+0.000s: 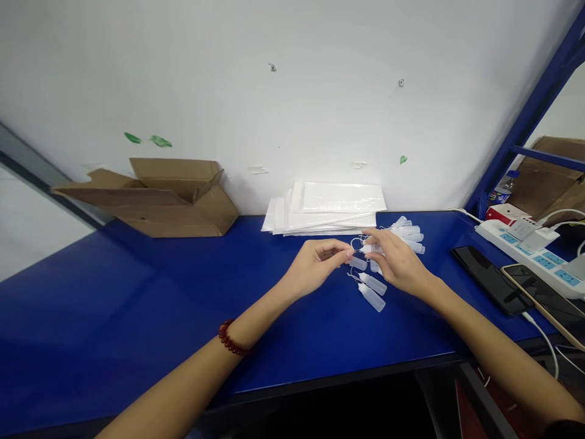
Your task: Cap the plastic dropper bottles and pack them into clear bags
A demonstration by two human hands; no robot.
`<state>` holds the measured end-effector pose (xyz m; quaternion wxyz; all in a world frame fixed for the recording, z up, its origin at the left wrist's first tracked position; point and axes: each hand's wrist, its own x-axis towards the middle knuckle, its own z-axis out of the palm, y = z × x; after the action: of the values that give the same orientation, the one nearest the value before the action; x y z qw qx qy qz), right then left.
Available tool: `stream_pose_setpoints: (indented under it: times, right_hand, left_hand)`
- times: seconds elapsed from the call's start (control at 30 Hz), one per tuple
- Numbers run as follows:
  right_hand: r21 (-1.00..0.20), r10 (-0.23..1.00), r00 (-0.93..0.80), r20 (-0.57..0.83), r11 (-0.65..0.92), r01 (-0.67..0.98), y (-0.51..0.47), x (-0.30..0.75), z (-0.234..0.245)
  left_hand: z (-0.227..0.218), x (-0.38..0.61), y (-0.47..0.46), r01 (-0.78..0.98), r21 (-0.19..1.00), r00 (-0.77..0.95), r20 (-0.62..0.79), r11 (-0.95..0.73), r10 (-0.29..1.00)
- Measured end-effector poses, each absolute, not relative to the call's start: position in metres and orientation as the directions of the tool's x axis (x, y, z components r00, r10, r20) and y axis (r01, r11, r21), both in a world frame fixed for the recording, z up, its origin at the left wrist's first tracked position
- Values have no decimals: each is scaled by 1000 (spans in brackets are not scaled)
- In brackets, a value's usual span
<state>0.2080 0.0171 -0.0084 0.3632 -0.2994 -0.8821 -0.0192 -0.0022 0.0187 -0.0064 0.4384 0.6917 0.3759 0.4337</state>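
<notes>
My right hand [393, 259] grips a small translucent squeeze bottle [367, 249] with a white top, its thin tip pointing left. A thin white strap [355, 239] loops from the bottle's neck to the fingertips of my left hand [315, 263]. There, thumb and index finger pinch the small tip cap, mostly hidden by them. Two similar bottles [372, 297] lie on the table just below my hands. Another bottle [358, 263] lies beside my left fingertips. Behind my right hand, several more bottles [414, 238] rest in a loose pile, partly covered by it.
White padded envelopes [338, 198] are stacked against the wall. An open cardboard box [183, 210] stands at the back left of the blue table [150, 305]. To the right lie two phones [491, 279] and a white power strip [530, 250] with plugs and cables.
</notes>
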Motion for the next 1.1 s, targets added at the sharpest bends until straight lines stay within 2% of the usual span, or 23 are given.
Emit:
stream_pose_setpoints:
  times: [0.2,0.47,0.7,0.83,0.97,1.1]
  right_hand:
    - [-75,478,-618,624,824,562,16,209,-9]
    - [-73,469,-631,618,833,548,18,208,-18]
    - [-144,456,-591,666,855,498,17,205,-20]
    - [-176,475,-589,654,853,492,16,203,-22]
    - [-302,574,-570,588,810,503,15,205,-18]
    - [-426,678,-528,512,734,529,16,209,-9]
  left_hand:
    - [-10,-4,21,264,846,381,350,-464,856]
    - [-14,-1,19,306,797,399,389,-520,830]
    - [-17,1,17,303,768,389,441,-565,809]
    - [-16,3,15,359,706,395,477,-610,785]
    - [-9,-1,16,420,620,449,492,-662,746]
    - [1,-8,19,441,599,431,511,-668,743]
